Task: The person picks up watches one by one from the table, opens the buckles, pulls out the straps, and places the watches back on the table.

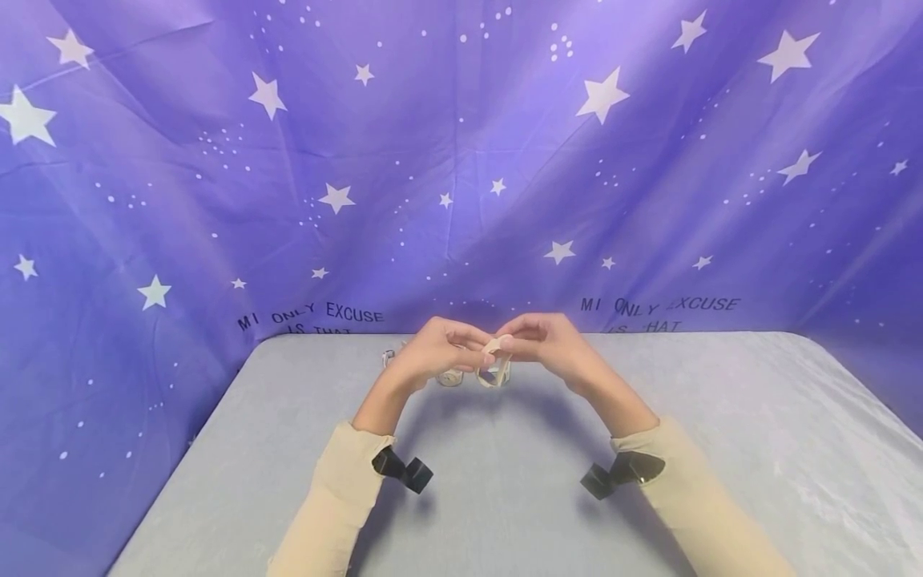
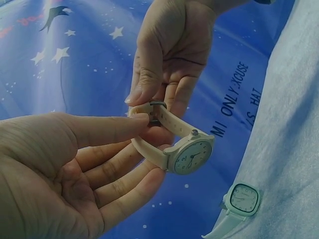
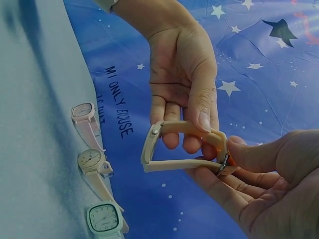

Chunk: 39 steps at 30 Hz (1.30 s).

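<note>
Both hands hold one cream wristwatch (image 1: 493, 377) above the far part of the table, its strap bent into a loop. Its round pale dial (image 2: 193, 156) faces away from the buckle end. My left hand (image 1: 440, 350) pinches the strap between thumb and fingers close to the metal buckle (image 2: 158, 104). On the opposite side, my right hand (image 1: 554, 344) grips the strap at the buckle with thumb and fingers. In the right wrist view the strap (image 3: 184, 165) meets itself at the buckle; whether the pin sits in a hole cannot be made out.
Lying on the grey tablecloth (image 1: 490, 497) are a pink square watch (image 3: 82, 110), a cream round watch (image 3: 91, 160) and a mint square watch (image 3: 104, 219). A purple star-patterned curtain (image 1: 461, 160) hangs behind the table's far edge.
</note>
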Motion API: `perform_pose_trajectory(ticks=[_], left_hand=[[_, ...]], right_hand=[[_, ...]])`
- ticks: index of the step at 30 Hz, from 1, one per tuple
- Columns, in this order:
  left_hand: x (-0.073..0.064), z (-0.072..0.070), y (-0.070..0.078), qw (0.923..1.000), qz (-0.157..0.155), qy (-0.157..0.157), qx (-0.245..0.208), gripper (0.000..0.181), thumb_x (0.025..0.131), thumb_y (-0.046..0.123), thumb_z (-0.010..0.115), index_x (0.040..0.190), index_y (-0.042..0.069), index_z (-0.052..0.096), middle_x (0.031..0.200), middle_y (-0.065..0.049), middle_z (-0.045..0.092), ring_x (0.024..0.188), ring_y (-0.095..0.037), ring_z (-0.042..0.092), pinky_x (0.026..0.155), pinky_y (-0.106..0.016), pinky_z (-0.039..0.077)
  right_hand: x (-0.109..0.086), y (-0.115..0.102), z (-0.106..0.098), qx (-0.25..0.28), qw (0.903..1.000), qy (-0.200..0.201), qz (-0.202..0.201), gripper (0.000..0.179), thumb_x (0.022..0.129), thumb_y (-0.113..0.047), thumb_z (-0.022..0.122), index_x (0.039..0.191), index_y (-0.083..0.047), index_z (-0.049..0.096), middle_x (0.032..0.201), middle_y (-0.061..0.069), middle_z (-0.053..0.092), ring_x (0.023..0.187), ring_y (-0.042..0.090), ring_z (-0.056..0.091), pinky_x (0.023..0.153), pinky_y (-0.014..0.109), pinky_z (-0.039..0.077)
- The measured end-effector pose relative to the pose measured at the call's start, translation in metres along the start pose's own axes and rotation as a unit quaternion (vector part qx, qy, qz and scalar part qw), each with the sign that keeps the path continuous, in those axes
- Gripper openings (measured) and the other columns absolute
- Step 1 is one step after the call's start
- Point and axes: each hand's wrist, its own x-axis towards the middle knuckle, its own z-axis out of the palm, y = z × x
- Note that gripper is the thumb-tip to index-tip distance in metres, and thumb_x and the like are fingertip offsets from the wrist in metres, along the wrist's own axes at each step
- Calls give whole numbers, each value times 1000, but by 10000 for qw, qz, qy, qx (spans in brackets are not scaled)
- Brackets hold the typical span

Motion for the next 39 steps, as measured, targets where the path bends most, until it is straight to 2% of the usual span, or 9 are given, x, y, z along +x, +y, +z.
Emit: perform_pose_trajectory(ticks=[7, 9, 18, 25, 34, 39], left_hand=[[-2, 1, 1, 9999, -81, 24, -72, 32, 83, 7, 80, 114, 1, 75, 104, -15, 78, 87, -18, 75, 95, -53, 59], [-2, 1, 3, 9999, -68, 33, -76, 31, 83, 7, 80, 113, 1, 76, 104, -15, 78, 86, -17, 75, 95, -53, 59], [-3, 0, 5, 10000, -40, -24, -36, 32, 82, 6, 80, 113, 0, 75, 104, -15, 78, 86, -17, 75, 89, -43, 62], [-3, -1, 3, 9999, -92, -20, -38, 32, 83, 7, 80, 114, 1, 75, 102, -14, 79, 92, -27, 76, 81, -32, 62], [-3, -1, 3, 10000, -51, -25, -78, 32, 84, 8, 80, 114, 0, 75, 102, -15, 78, 99, -39, 74, 82, -39, 62], [-5, -1, 3, 9999, -155, -21, -64, 32, 84, 10, 80, 114, 2, 75, 105, -14, 78, 97, -36, 75, 82, -40, 61]], right_hand=[[0, 0, 0, 62, 10000, -18, 4, 26, 96, -12, 70, 116, 4, 67, 109, 17, 77, 103, 28, 74, 107, 52, 52], [0, -1, 1, 13, 10000, 23, 5, 26, 95, -13, 71, 116, 3, 68, 109, 16, 77, 103, 27, 74, 106, 52, 52], [1, -1, 1, -203, 9997, 117, -43, 25, 93, -13, 73, 114, 1, 70, 108, 15, 78, 107, 27, 72, 107, 55, 50], [0, -2, 1, -4, 10000, 40, -88, 25, 95, -11, 70, 114, 5, 67, 108, 18, 77, 102, 27, 74, 108, 55, 50], [1, -1, -2, 216, 9996, 74, -176, 22, 98, -6, 64, 115, 8, 64, 105, 18, 77, 96, 23, 76, 105, 53, 53], [0, -2, -2, 333, 9993, 45, -136, 24, 100, -7, 62, 118, 8, 60, 106, 19, 76, 98, 26, 76, 106, 54, 53]])
